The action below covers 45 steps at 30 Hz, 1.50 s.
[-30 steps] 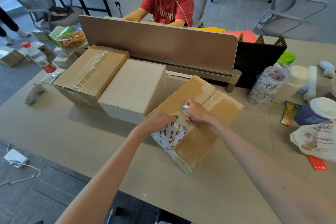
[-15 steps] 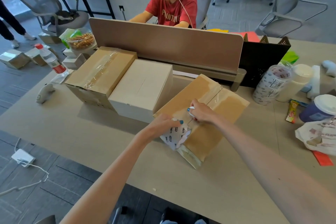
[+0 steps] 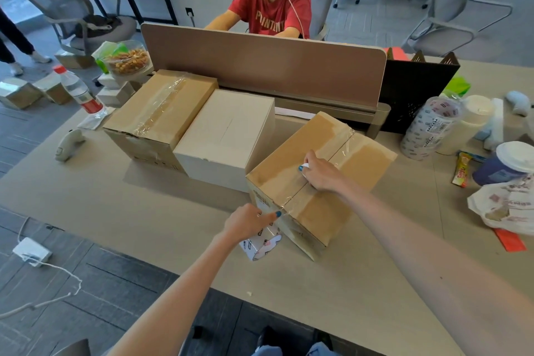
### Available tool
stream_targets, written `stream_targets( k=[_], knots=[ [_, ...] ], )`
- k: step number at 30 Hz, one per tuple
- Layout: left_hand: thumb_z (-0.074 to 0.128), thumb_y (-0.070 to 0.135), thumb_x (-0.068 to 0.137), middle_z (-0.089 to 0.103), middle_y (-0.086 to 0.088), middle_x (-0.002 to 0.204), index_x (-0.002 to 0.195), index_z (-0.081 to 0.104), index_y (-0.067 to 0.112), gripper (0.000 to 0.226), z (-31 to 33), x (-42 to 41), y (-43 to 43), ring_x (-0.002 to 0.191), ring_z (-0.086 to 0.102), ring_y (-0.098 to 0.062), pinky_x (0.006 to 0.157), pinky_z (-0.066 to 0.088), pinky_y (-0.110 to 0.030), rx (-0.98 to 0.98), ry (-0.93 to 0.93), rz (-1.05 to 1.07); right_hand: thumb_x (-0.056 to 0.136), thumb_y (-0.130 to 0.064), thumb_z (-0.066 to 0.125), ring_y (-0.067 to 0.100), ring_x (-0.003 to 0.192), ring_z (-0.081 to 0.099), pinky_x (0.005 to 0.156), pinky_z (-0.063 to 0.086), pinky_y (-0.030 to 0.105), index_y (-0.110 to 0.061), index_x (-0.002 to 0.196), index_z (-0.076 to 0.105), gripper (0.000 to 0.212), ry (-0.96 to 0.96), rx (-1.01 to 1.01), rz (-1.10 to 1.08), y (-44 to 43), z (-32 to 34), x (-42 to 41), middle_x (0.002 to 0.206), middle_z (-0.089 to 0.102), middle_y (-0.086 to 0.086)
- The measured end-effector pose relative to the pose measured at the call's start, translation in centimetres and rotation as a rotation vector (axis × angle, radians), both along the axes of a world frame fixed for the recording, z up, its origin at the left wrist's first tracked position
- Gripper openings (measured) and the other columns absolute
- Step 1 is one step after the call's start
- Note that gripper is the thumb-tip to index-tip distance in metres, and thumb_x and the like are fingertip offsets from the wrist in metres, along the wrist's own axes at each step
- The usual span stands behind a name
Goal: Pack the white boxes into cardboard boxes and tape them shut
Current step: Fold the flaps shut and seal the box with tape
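**Second carton nearly sealed — tape not yet cut**

One taped carton [image 3: 160,113] is seen at the far left, already closed with a strip along its top. The near carton [image 3: 318,205] is set at an angle on the surface [image 3: 115,211], right of centre. Tape [image 3: 338,150] is laid along its top seam and runs down the near end. There the roll [image 3: 261,246] is held in the left grip [image 3: 248,224]. The right grip [image 3: 319,175] is closed on a small white item [image 3: 305,165] — what it is cannot be told — and is rested on the seam. A white box [image 3: 228,130] is left unpacked between the cartons. Cutting and smoothing are judged to remain here.
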<state>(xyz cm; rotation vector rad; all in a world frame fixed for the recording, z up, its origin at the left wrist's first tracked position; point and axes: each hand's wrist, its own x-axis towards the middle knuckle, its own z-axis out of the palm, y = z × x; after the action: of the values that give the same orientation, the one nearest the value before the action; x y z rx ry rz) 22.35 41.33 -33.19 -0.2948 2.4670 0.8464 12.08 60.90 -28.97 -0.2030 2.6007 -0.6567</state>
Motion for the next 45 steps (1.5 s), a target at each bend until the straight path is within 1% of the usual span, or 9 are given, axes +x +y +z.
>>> stream_targets(
  k=[5, 13, 18, 26, 29, 33, 37, 41, 45],
  knots=[
    [0.054, 0.073, 0.079, 0.031, 0.005, 0.049, 0.055, 0.027, 0.018, 0.066, -0.2, 0.0, 0.3, 0.042, 0.026, -0.013, 0.048, 0.020, -0.025, -0.041, 0.062, -0.001, 0.099, -0.025, 0.033, 0.021, 0.068, 0.043, 0.051, 0.026, 0.031, -0.006, 0.131, 0.025, 0.038, -0.012, 0.001, -0.026, -0.3, 0.5, 1.0, 0.075, 0.041, -0.001],
    [0.051, 0.069, 0.084, 0.047, 0.003, 0.053, 0.062, 0.044, 0.014, 0.059, 0.4, -1.1, 0.3, 0.049, 0.045, -0.016, 0.052, 0.036, -0.027, -0.204, 0.177, -0.068, 0.096, -0.022, 0.043, 0.018, 0.068, 0.050, 0.060, 0.040, 0.033, -0.013, 0.105, 0.039, 0.013, -0.081, -0.385, -0.172, -2.8, 0.7, 4.0, 0.083, 0.056, 0.004],
    [0.046, 0.065, 0.089, 0.053, 0.001, 0.058, 0.063, 0.048, 0.014, 0.058, -0.2, -2.2, 0.6, 0.061, 0.059, -0.023, 0.057, 0.039, -0.031, -0.195, 0.263, -0.008, 0.094, -0.015, 0.044, 0.017, 0.061, 0.054, 0.055, 0.044, 0.030, -0.016, 0.095, 0.040, 0.004, -0.109, -0.475, -0.288, -3.8, 0.3, 4.4, 0.082, 0.058, 0.007],
    [0.051, 0.063, 0.089, 0.048, 0.001, 0.056, 0.065, 0.042, 0.014, 0.055, -0.6, -4.1, -1.0, 0.048, 0.042, -0.017, 0.049, 0.033, -0.027, 0.016, 0.167, -0.090, 0.096, -0.019, 0.043, 0.025, 0.070, 0.056, 0.064, 0.048, 0.040, -0.014, 0.101, 0.039, 0.009, -0.070, -0.311, -0.291, -4.7, 0.5, 3.8, 0.091, 0.062, 0.015],
    [0.056, 0.049, 0.091, 0.043, -0.001, 0.061, 0.066, 0.042, 0.011, 0.048, -1.1, -4.3, -2.3, 0.055, 0.038, -0.017, 0.053, 0.027, -0.028, 0.173, 0.123, -0.163, 0.097, -0.015, 0.042, 0.020, 0.063, 0.057, 0.060, 0.049, 0.038, -0.015, 0.099, 0.041, 0.002, -0.019, -0.332, -0.277, -4.8, 0.4, 4.2, 0.086, 0.064, 0.012],
    [0.059, 0.058, 0.071, 0.063, -0.001, 0.089, 0.097, 0.061, 0.006, 0.058, -1.6, -4.4, -3.7, 0.078, 0.058, -0.020, 0.071, 0.045, -0.034, 0.285, 0.105, -0.181, 0.099, -0.011, 0.035, 0.017, 0.061, 0.058, 0.057, 0.051, 0.033, -0.020, 0.102, 0.038, 0.009, 0.029, -0.388, -0.343, -4.8, -0.1, 5.3, 0.087, 0.065, 0.012],
    [0.059, 0.048, 0.084, 0.052, 0.000, 0.065, 0.073, 0.051, 0.004, 0.046, -1.4, -3.9, -3.2, 0.062, 0.045, -0.017, 0.060, 0.033, -0.030, 0.201, 0.122, -0.196, 0.101, -0.015, 0.031, 0.031, 0.076, 0.061, 0.067, 0.050, 0.048, -0.017, 0.105, 0.032, 0.005, 0.114, -0.220, -0.323, -5.9, -0.8, 5.9, 0.088, 0.062, 0.012],
    [0.049, 0.058, 0.090, 0.045, 0.004, 0.056, 0.070, 0.051, 0.005, 0.057, -2.5, -3.0, -3.2, 0.053, 0.043, -0.017, 0.050, 0.031, -0.026, -0.014, 0.142, -0.165, 0.102, -0.016, 0.029, 0.019, 0.059, 0.044, 0.052, 0.032, 0.033, -0.014, 0.104, 0.033, 0.005, 0.151, -0.138, -0.287, -6.5, -0.8, 6.4, 0.077, 0.051, 0.006],
    [0.041, 0.069, 0.090, 0.049, 0.003, 0.059, 0.066, 0.041, 0.014, 0.060, -3.1, -2.2, -3.2, 0.055, 0.047, -0.018, 0.050, 0.031, -0.026, -0.107, 0.134, -0.141, 0.102, -0.016, 0.030, 0.017, 0.060, 0.044, 0.052, 0.032, 0.032, -0.010, 0.114, 0.037, 0.015, 0.091, -0.125, -0.320, -6.7, -0.6, 6.2, 0.077, 0.051, 0.005]
  ],
)
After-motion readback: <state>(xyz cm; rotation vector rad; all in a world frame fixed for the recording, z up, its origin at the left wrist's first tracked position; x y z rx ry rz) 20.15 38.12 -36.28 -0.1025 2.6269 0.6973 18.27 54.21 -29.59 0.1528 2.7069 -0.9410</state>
